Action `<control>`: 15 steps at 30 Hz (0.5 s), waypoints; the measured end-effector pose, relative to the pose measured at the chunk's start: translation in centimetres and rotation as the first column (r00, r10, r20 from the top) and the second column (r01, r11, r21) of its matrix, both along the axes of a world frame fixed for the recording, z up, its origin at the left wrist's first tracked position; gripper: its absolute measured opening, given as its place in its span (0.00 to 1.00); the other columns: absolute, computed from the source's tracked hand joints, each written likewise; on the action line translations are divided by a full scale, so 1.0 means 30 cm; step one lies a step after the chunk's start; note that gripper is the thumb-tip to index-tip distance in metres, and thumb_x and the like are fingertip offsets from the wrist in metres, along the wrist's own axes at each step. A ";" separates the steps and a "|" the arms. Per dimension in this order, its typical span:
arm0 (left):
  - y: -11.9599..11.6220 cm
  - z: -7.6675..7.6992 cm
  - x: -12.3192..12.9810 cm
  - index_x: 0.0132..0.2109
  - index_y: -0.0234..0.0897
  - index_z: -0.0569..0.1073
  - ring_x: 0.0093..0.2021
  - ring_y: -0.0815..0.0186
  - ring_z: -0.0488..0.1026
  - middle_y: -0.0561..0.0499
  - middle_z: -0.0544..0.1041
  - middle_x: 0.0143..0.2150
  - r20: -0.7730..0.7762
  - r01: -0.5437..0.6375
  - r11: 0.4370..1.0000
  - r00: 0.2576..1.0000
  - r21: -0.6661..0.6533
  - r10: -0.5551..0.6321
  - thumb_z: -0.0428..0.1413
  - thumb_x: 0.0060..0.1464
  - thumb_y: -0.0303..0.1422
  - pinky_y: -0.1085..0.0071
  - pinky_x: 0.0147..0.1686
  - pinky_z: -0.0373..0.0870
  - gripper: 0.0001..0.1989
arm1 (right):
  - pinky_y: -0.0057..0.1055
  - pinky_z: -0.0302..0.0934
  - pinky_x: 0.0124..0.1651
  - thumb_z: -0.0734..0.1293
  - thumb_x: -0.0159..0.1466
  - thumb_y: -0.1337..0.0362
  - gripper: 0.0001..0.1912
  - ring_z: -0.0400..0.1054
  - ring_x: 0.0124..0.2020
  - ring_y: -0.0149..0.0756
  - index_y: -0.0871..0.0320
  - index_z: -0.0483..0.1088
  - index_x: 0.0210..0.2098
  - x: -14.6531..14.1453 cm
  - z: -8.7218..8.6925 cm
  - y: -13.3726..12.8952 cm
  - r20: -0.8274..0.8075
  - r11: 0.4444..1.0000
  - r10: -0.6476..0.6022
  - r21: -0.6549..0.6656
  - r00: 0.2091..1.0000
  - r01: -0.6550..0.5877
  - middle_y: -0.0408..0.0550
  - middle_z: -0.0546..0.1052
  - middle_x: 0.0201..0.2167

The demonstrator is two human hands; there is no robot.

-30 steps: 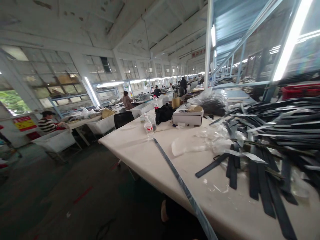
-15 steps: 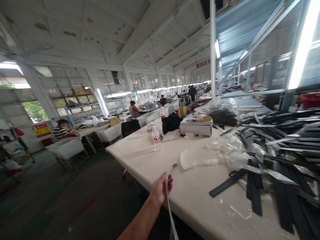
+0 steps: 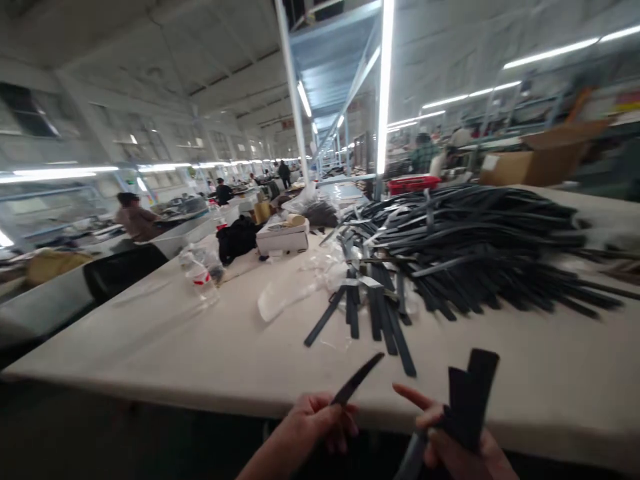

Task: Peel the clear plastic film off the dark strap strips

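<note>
Thin black strap strip [image 3: 357,380] pinched in my left hand [image 3: 313,427], table's six o'clock edge; right hand [image 3: 450,440] grips folded black straps [image 3: 467,400]. Sorting step, I judge; next needs aligning ends.

Left hand [image 3: 320,420] pinching thin strip [image 3: 357,379], right hand [image 3: 450,447] gripping possibly folded black straps [image 3: 470,400]

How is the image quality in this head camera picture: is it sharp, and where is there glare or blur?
Head view: motion blur softens everything, most at the edges; the ceiling light tube blows out to white glare; the black strap pile smears into streaks; the left hand and right hand, each holding a dark strap, are soft; straight lines bend from the wide lens.
</note>
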State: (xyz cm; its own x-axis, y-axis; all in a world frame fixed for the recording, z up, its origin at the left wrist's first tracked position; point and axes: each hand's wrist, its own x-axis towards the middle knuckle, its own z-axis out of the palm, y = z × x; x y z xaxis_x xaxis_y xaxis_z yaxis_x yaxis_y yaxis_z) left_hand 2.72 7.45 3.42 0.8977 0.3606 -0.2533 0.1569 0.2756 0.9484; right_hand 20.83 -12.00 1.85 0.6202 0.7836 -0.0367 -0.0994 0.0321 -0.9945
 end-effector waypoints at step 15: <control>-0.220 0.019 0.133 0.43 0.31 0.77 0.29 0.66 0.71 0.49 0.77 0.30 -0.117 0.386 0.922 0.917 0.020 -0.381 0.57 0.52 0.50 0.71 0.34 0.65 0.24 | 0.29 0.58 0.27 0.67 0.60 0.46 0.20 0.61 0.23 0.31 0.56 0.78 0.36 0.001 0.117 -0.096 0.253 0.952 -0.247 -0.117 0.935 0.283 0.42 0.75 0.23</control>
State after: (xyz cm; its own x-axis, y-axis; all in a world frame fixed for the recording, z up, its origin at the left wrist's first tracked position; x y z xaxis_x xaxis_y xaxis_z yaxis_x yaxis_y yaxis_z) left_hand 6.69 0.86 4.00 0.9370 0.0064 -0.3492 0.3453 0.1340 0.9289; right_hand 20.87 -14.88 5.36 0.8098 0.5860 0.0297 0.1267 -0.1251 -0.9840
